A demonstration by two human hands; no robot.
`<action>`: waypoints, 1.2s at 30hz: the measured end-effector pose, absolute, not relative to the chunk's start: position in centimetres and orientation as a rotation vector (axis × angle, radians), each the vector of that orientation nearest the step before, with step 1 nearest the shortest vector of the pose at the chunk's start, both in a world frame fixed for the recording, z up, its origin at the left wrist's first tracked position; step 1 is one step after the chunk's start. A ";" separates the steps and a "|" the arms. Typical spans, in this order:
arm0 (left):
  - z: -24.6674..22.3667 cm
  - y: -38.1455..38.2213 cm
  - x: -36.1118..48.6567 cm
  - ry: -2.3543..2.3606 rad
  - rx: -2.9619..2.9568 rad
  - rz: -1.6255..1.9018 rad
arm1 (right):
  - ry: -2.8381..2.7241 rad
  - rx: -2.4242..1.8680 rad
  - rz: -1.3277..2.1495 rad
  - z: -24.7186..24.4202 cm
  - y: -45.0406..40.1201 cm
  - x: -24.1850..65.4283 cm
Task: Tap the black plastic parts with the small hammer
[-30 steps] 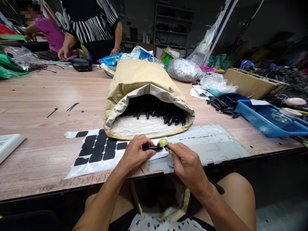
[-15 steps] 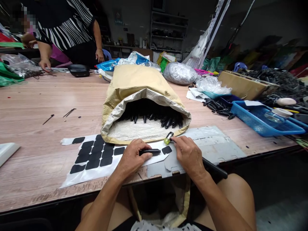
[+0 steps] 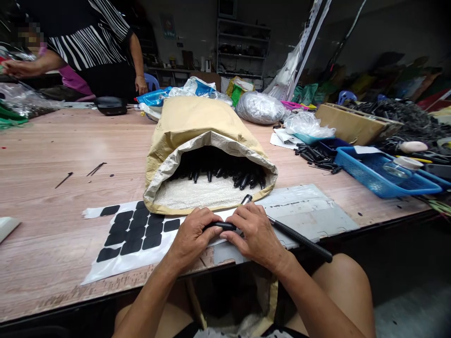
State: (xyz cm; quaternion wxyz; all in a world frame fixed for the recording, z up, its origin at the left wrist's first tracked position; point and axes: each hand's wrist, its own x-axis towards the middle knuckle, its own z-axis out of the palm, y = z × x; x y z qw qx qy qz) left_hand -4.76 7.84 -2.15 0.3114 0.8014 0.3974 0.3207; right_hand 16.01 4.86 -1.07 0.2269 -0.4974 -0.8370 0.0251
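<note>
My left hand (image 3: 195, 234) is closed on a short black tube (image 3: 224, 226) low over the grey board. At the tube's right end, the fingers of my right hand (image 3: 252, 230) are pressed together; a long black-handled tool (image 3: 303, 240) sticks out to the right of that hand, its metal head (image 3: 246, 199) showing above the knuckles. What the right fingertips pinch is mostly hidden. Left of my hands lies a white sheet with rounded black stickers (image 3: 134, 240). Behind them opens a tan sack (image 3: 204, 112) holding several black tubes (image 3: 243, 180).
A grey board (image 3: 310, 211) lies at the right front edge. Farther right are a blue basket (image 3: 377, 180), black parts (image 3: 313, 155) and a cardboard box (image 3: 352, 124). Thin black pieces (image 3: 97, 169) lie at left. A person (image 3: 91, 47) stands behind the table.
My right hand has moved left, from the tool's head to the black tube's end. The single sticker near it is now hidden. The other person's arm has risen to the left.
</note>
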 end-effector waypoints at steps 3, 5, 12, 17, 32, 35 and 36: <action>-2.1 7.8 -4.8 1.056 2.154 0.842 | -2.304 -1.357 0.095 -1.4 5.0 15.8; -2.2 7.7 -4.8 1.063 2.173 0.846 | -2.290 -1.343 0.112 -1.6 4.9 15.5; -2.3 7.7 -4.8 1.086 2.175 0.860 | -2.223 -1.331 0.200 -1.7 4.9 15.2; -2.2 7.6 -4.9 1.096 2.150 0.832 | -2.162 -1.354 0.252 -1.3 4.8 16.4; -2.1 7.7 -4.8 1.096 2.174 0.796 | -2.197 -1.363 0.171 -1.7 4.6 16.1; -2.1 7.6 -4.8 1.095 2.175 0.774 | -2.185 -1.373 0.167 -1.3 4.3 16.1; -2.1 7.6 -4.8 1.091 2.175 0.766 | -2.177 -1.372 0.162 -1.1 4.2 16.2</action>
